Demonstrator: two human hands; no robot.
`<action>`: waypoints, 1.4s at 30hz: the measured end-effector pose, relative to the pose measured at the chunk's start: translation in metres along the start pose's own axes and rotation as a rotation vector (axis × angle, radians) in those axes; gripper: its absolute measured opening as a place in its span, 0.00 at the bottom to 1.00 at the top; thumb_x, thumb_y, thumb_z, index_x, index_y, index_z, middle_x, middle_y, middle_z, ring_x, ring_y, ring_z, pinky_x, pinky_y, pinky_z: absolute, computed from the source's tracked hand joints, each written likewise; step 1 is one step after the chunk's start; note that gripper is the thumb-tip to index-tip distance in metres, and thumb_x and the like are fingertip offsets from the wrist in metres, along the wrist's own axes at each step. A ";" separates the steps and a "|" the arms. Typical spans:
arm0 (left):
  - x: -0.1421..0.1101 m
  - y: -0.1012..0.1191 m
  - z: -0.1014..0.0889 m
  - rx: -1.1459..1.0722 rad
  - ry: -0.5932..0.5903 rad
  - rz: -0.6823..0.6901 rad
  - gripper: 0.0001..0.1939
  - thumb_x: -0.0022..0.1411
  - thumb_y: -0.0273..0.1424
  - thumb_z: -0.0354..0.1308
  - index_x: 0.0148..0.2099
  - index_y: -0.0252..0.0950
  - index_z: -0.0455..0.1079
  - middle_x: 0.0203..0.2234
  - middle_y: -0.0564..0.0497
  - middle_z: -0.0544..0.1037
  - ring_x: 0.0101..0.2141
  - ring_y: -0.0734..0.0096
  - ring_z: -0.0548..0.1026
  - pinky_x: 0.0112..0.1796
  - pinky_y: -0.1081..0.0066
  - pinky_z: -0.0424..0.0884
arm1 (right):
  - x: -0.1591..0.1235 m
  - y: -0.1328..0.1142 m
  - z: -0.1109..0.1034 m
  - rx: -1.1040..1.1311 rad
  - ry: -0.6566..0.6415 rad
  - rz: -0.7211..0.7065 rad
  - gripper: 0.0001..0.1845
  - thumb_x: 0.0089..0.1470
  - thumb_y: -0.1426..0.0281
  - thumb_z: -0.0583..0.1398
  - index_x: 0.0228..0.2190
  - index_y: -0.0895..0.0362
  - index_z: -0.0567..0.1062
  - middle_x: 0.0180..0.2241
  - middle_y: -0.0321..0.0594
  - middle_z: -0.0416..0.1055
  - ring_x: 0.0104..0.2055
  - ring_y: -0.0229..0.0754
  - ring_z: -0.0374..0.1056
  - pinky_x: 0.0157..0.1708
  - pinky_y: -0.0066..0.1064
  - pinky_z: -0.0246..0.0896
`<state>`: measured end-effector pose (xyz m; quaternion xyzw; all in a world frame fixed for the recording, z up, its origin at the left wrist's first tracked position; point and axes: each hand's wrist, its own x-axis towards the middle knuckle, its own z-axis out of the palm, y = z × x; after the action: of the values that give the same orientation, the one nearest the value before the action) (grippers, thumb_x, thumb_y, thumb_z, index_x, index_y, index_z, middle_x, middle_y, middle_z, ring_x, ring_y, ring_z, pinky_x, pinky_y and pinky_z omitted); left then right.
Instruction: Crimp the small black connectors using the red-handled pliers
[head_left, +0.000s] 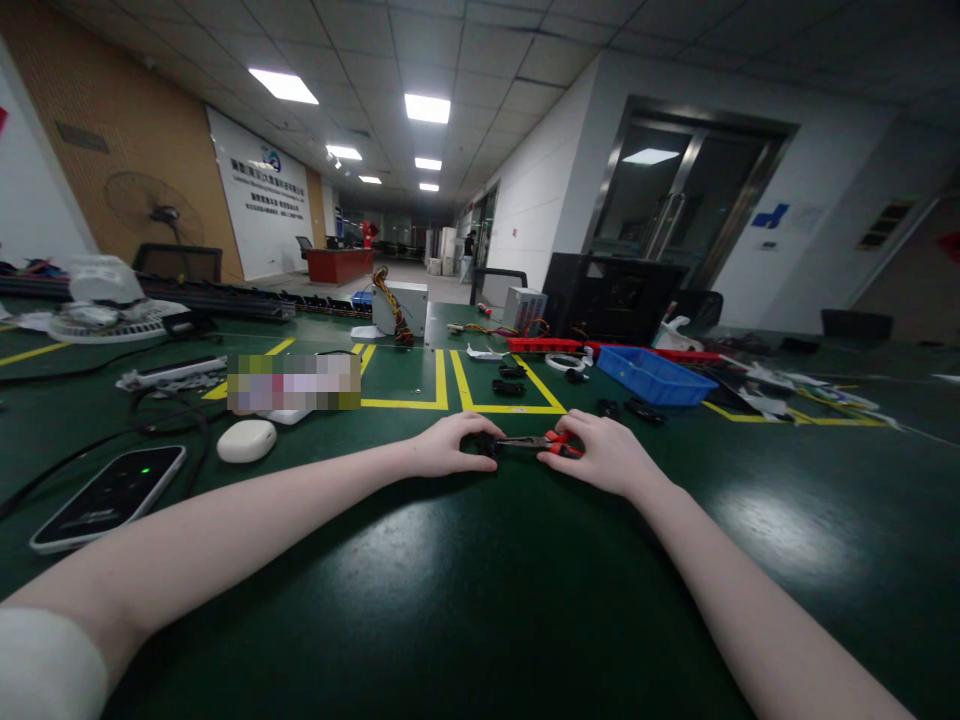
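Note:
My right hand [600,450] is closed around the red and black handles of a pair of pliers [525,442], whose long metal jaws point left. Between the thumb and fingers of my left hand [450,445] is a small black part [486,444], and the plier tips meet it. Its exact kind is too small and dark to tell. Both hands are just above the green tabletop [465,580], short of the yellow tape lines. More small black parts [510,386] lie beyond my hands, inside a taped rectangle.
Right of centre stands a blue tray [656,378], with black pieces [643,410] in front of it. A power supply box [405,310] with coloured wires stands at the back. On the left lie a black-screened device [112,497], a cream case [246,440] and black cables [202,440].

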<state>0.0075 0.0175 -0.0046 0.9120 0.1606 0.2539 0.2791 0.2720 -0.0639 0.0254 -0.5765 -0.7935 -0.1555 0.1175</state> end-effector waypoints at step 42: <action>-0.003 0.008 0.004 0.245 0.002 0.018 0.23 0.63 0.40 0.59 0.58 0.38 0.67 0.56 0.40 0.68 0.55 0.55 0.67 0.55 0.58 0.63 | 0.004 -0.008 0.002 -0.204 0.081 -0.128 0.09 0.49 0.69 0.59 0.35 0.57 0.71 0.38 0.46 0.73 0.40 0.49 0.65 0.40 0.37 0.53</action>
<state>0.0088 0.0081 -0.0041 0.9404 0.1825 0.2360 0.1632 0.2632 -0.0619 0.0236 -0.5269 -0.8033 -0.2658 0.0800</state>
